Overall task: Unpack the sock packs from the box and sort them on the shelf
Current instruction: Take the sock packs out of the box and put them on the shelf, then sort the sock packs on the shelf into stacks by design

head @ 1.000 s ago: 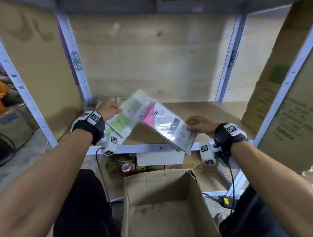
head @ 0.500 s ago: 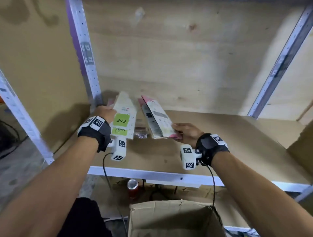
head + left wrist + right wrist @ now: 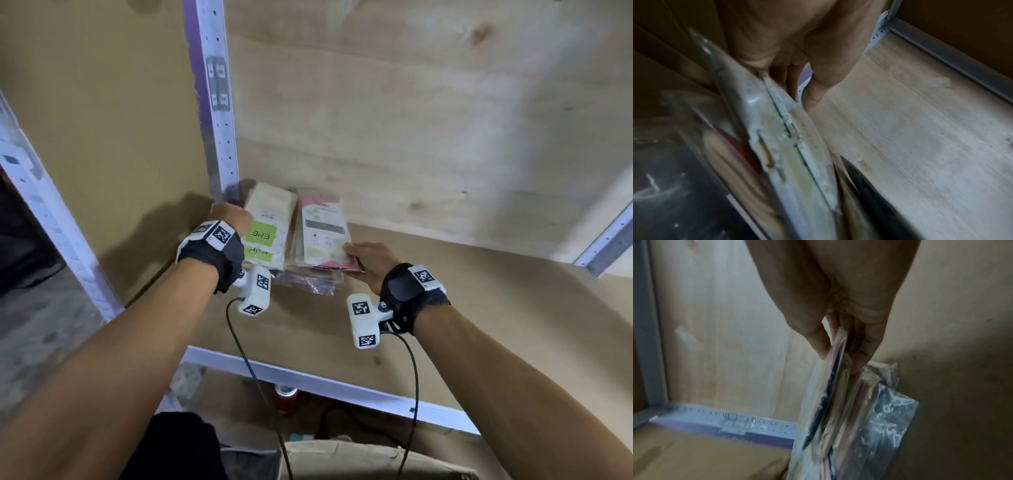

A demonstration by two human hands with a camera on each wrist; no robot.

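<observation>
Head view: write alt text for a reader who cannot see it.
Two hands set sock packs side by side at the back left corner of a wooden shelf: the left hand holds the green-labelled packs, the right hand the pink-edged packs. An open cardboard box sits below.

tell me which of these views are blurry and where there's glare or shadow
Head view: fairly sharp, the left hand casts a shadow on the cardboard side wall. Left wrist view: heavy motion blur on the green-label sock pack, dark at left. Right wrist view: softer blur, glare on the plastic wrap of the pink sock pack held by the right hand.
</observation>
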